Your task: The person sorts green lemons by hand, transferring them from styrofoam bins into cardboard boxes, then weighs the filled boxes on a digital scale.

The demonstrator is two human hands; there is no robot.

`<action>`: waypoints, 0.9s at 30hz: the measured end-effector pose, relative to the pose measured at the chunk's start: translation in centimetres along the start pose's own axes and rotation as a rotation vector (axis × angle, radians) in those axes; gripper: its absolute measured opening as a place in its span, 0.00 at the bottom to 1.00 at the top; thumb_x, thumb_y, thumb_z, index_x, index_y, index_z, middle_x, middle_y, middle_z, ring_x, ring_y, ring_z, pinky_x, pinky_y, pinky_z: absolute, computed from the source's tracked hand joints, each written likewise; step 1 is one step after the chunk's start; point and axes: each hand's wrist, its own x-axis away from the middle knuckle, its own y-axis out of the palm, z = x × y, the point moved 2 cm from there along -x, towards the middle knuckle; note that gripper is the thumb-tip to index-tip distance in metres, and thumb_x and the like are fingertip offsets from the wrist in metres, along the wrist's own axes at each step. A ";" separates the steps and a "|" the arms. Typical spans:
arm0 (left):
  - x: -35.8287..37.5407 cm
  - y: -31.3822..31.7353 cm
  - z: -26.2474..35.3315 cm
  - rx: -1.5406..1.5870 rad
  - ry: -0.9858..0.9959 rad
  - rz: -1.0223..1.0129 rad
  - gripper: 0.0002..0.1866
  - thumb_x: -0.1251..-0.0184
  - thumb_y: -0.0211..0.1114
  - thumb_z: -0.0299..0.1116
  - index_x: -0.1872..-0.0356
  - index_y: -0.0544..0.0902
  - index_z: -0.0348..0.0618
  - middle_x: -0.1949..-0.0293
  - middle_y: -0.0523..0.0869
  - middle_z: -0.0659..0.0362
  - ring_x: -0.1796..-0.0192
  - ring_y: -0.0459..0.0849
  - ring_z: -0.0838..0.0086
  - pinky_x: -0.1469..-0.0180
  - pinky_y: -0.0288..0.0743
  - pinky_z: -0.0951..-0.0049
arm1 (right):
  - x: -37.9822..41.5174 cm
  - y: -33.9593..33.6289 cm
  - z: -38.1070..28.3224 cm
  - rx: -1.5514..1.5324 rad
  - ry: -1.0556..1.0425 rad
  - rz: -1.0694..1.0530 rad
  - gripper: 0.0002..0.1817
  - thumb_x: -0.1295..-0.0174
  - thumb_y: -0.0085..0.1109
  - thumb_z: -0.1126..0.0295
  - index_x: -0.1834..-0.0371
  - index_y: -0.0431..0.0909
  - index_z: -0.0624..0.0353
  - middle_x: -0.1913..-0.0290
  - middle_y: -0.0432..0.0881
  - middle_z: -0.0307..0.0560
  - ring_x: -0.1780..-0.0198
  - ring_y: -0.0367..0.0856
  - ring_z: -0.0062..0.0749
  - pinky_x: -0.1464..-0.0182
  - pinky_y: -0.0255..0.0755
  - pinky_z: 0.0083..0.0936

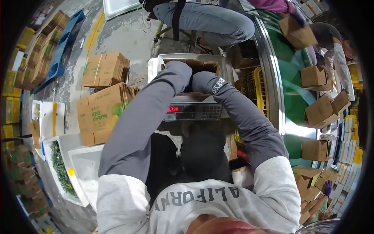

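Observation:
Both forearms, in grey sleeves, reach forward into an open cardboard box (200, 65) at the upper middle. My left hand and my right hand are hidden inside it, behind the cuffs and the box walls, so their fingers do not show. The box stands in a white tray (223, 64) on a weighing scale. On the near side, the scale's panel (194, 112) shows red digits. What lies inside the box cannot be made out.
Flattened cartons (99, 113) are stacked at the left, near a foam box of green produce (62, 167). A seated person's leg (218, 19) is ahead. Right of a yellow crate (260, 87) runs a green conveyor (290, 97) with cardboard boxes (313, 76); other people stand beyond.

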 end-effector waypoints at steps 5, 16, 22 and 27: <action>2.4 1.8 0.1 0.076 -0.058 0.452 0.23 0.46 0.63 0.28 0.47 0.71 0.46 0.56 0.79 0.52 0.56 0.85 0.58 0.58 0.78 0.58 | 6.0 -4.5 -1.4 0.222 0.047 0.249 0.07 0.48 0.58 0.69 0.68 0.84 0.55 0.68 0.84 0.53 0.61 0.84 0.49 0.58 0.77 0.41; 1.3 0.9 0.1 0.315 -0.034 0.341 0.14 0.38 0.57 0.31 0.51 0.78 0.41 0.49 0.80 0.45 0.49 0.80 0.50 0.46 0.75 0.58 | 6.1 -2.6 -1.8 -0.007 -0.078 0.244 0.09 0.50 0.58 0.68 0.70 0.86 0.57 0.69 0.85 0.52 0.63 0.84 0.48 0.59 0.77 0.40; -1.7 2.7 0.4 0.104 -0.248 0.020 0.14 0.39 0.60 0.33 0.53 0.82 0.42 0.50 0.83 0.42 0.47 0.82 0.56 0.47 0.77 0.60 | 3.2 1.1 -2.1 -0.051 -0.078 0.359 0.11 0.47 0.57 0.64 0.66 0.87 0.54 0.70 0.85 0.51 0.65 0.85 0.47 0.62 0.77 0.40; -1.4 3.5 0.0 0.095 -0.170 0.156 0.15 0.38 0.59 0.35 0.51 0.81 0.44 0.48 0.82 0.45 0.45 0.81 0.58 0.44 0.74 0.62 | 2.7 1.7 -1.8 -0.083 -0.065 0.344 0.11 0.50 0.60 0.63 0.67 0.87 0.53 0.68 0.86 0.50 0.64 0.85 0.45 0.64 0.76 0.41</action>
